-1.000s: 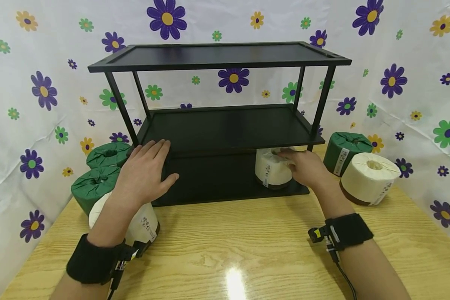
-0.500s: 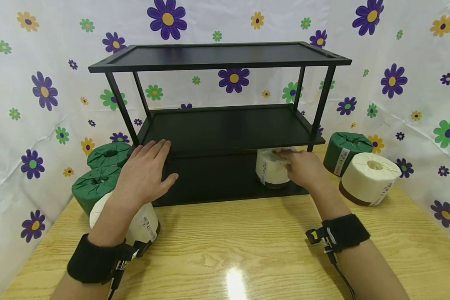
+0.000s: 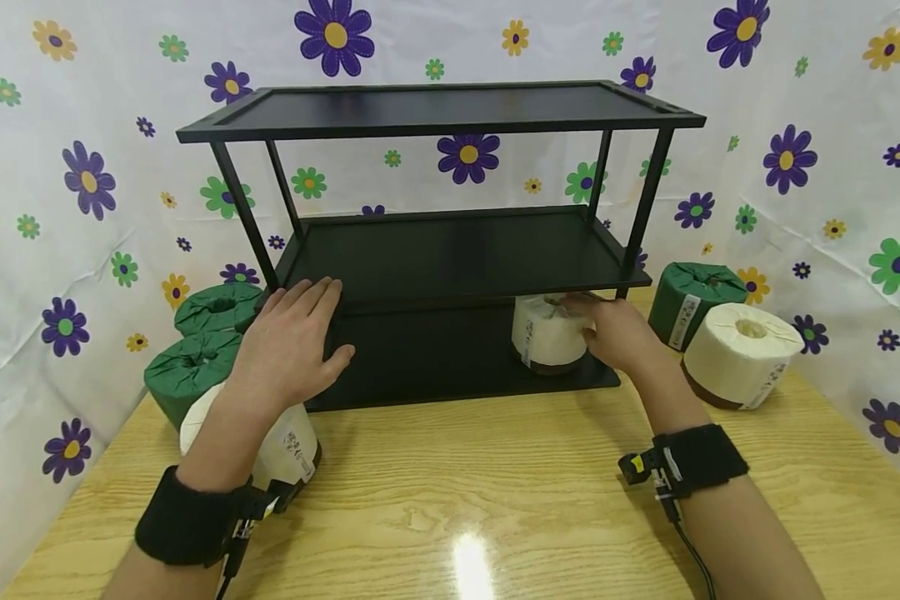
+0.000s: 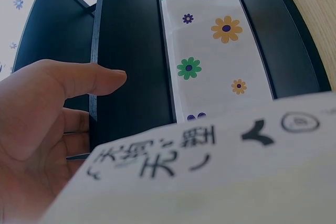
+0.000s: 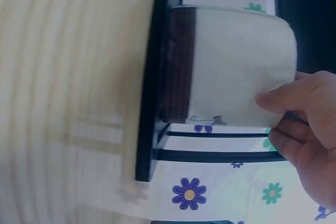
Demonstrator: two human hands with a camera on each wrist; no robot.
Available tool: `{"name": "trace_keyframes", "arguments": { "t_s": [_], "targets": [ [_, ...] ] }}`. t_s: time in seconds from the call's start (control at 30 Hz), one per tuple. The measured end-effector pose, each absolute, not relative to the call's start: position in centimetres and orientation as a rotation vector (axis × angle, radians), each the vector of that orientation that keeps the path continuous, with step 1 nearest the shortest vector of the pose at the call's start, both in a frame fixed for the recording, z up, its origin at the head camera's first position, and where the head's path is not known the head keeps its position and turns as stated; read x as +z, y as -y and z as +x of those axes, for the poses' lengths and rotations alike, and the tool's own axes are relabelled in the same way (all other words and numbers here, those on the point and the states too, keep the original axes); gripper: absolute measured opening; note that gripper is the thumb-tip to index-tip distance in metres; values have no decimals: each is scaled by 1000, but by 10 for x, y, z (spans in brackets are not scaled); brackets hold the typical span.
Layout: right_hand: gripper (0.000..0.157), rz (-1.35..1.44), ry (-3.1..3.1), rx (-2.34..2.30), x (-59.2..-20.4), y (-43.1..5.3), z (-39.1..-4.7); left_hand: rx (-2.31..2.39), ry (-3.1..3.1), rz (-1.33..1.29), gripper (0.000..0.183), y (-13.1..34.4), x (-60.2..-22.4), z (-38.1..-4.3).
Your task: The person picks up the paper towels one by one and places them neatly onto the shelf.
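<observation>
Since the earlier frame my right hand (image 3: 621,335) has shifted slightly to the right; the left hand (image 3: 288,346) and the shelf rack (image 3: 450,254) look unmoved. On the right side I have thumb (image 5: 283,97) and fingers bent about the upper right edge of the cream roll (image 3: 542,335), the thumb against its wall, in what I judge a light pinch. The roll stands upright, core axis vertical, dark band down, apparently resting on the bottom shelf (image 3: 420,358) near its right end. Any move of it turns on this: it lies left of and just below those fingers, under the middle shelf, with the right hand much the nearer. My left fingers lie straight over the near left corner of the middle shelf, thumb spread, gripping no roll. Farther out, a green roll (image 3: 708,287) and a second cream roll (image 3: 727,354) stand right of the rack; two green rolls (image 3: 187,379) and a third cream roll (image 3: 288,446) stand left, by my forearm.
</observation>
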State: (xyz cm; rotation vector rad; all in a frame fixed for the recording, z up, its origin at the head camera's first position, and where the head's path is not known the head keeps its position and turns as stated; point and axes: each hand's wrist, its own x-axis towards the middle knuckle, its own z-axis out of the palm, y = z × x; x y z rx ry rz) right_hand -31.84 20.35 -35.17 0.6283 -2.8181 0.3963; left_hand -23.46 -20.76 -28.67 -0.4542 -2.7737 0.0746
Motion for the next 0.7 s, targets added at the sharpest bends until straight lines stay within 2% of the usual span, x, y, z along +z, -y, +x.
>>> {"name": "trace_keyframes", "arguments": {
  "t_s": [0.27,0.7],
  "targets": [
    [50,615,2793,362,-351,-202,-315,82,2776,-455,80,206,-285,-235],
    [47,437,2902,244,-344,-178,-306,88,2786,-437,80,207,-286,-234]
  ]
}}
